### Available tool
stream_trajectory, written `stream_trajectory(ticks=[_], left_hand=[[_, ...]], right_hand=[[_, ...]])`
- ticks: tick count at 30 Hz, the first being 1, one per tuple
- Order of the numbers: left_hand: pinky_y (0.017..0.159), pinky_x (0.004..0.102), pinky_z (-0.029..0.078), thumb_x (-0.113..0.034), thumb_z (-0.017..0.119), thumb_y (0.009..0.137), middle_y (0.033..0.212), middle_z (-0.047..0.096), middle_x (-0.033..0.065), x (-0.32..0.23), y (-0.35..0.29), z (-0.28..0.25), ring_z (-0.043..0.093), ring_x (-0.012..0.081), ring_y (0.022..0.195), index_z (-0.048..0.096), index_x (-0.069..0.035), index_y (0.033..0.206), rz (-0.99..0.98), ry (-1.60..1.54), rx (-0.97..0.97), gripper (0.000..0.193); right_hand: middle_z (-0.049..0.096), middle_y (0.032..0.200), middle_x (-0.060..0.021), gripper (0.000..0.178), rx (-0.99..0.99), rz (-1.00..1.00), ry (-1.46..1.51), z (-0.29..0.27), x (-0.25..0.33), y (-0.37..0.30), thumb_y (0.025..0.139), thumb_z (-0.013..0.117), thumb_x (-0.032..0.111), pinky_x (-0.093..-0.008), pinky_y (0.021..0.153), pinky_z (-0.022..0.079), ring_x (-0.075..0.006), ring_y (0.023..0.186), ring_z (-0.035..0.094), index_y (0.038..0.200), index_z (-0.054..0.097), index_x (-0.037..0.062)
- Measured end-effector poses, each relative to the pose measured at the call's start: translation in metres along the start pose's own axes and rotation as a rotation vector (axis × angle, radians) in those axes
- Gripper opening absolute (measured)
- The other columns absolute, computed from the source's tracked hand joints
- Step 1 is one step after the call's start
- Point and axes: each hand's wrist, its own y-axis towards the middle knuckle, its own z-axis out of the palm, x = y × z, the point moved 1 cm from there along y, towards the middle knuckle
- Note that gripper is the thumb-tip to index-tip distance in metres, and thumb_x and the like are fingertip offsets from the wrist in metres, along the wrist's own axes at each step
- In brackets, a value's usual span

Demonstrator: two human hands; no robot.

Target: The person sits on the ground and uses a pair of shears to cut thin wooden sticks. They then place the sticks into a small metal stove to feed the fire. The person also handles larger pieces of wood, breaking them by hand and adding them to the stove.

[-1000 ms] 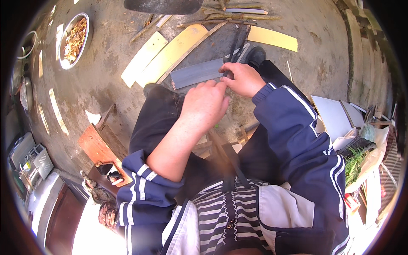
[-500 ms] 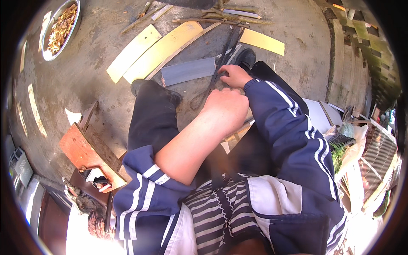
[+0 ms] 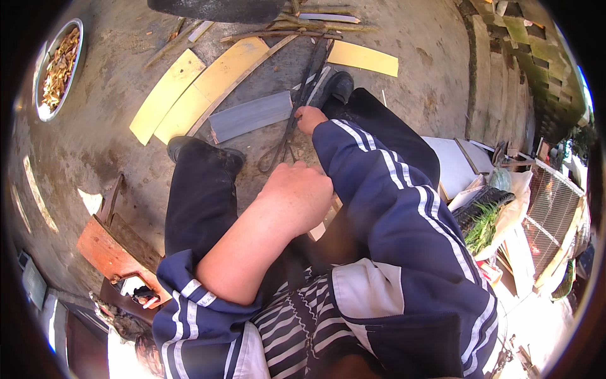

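My left hand (image 3: 295,197) is closed in a fist over my lap, its back toward me. Anything inside it is hidden; a pale piece of wood (image 3: 317,231) shows just below it. Farther out, my right hand (image 3: 310,119) has its fingers curled at the shaft of long dark metal tongs (image 3: 291,129). These lie on the ground between my feet, their looped handle end toward me. Left of the tongs is a grey board (image 3: 251,116).
Yellow boards (image 3: 218,79) lie on the concrete ahead, with another yellow board (image 3: 364,59) right of the tongs. Sticks (image 3: 315,25) lie beyond. A basin of wood chips (image 3: 61,68) stands far left, a reddish-brown wooden piece (image 3: 120,252) near left, a wire-mesh panel (image 3: 552,215) at right.
My right hand has come nearer and closed at the tongs' shaft. My left fist stays over my lap. The whole view has shifted slightly.
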Motion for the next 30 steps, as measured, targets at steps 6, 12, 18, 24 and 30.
stream_trajectory(ticks=[6,12,18,24,30], left_hand=[[0.082,0.0410,0.047,-0.025,0.060,0.083,0.095,0.061,0.0116,0.000,-0.001,0.006,0.058,0.0290,0.096,0.068,-0.002,0.081,0.032,-0.022,0.039,0.024],[0.082,0.0391,0.046,-0.025,0.061,0.081,0.095,0.060,0.0101,0.003,0.001,0.005,0.057,0.0276,0.097,0.067,-0.003,0.080,0.025,-0.001,0.096,0.023],[0.085,0.0386,0.045,-0.024,0.063,0.080,0.102,0.060,0.0106,0.000,0.005,-0.002,0.056,0.0279,0.101,0.068,-0.004,0.085,-0.019,-0.035,0.071,0.021],[0.091,0.0394,0.042,-0.019,0.063,0.079,0.114,0.058,0.0137,0.001,0.016,0.001,0.054,0.0307,0.107,0.065,-0.003,0.096,-0.032,-0.057,0.049,0.023],[0.093,0.0392,0.042,-0.019,0.064,0.079,0.114,0.058,0.0145,-0.006,0.019,-0.002,0.054,0.0312,0.107,0.065,-0.003,0.095,-0.064,-0.067,0.038,0.023]], right_hand=[[0.066,0.095,-0.0188,0.028,-0.255,0.230,0.130,0.016,-0.025,0.004,0.076,0.058,0.009,-0.0408,0.085,0.049,-0.0358,0.095,0.062,0.102,0.068,0.0068],[0.066,0.093,-0.0209,0.025,-0.230,0.470,0.247,0.045,-0.066,0.047,0.074,0.059,0.009,-0.0400,0.079,0.050,-0.0352,0.091,0.064,0.097,0.067,0.0006],[0.063,0.106,-0.0256,0.042,-0.055,0.670,0.461,0.112,-0.038,0.029,0.067,0.069,0.024,-0.0367,0.089,0.047,-0.0376,0.105,0.059,0.101,0.065,-0.0020],[0.056,0.121,-0.0223,0.073,-0.052,0.767,0.535,0.084,0.000,0.014,0.068,0.074,0.025,-0.0346,0.099,0.041,-0.0316,0.116,0.053,0.124,0.039,-0.0066],[0.060,0.113,-0.0198,0.074,-0.228,0.747,0.362,0.161,0.010,-0.034,0.069,0.076,0.029,-0.0388,0.092,0.046,-0.0343,0.104,0.059,0.123,0.038,-0.0049]])
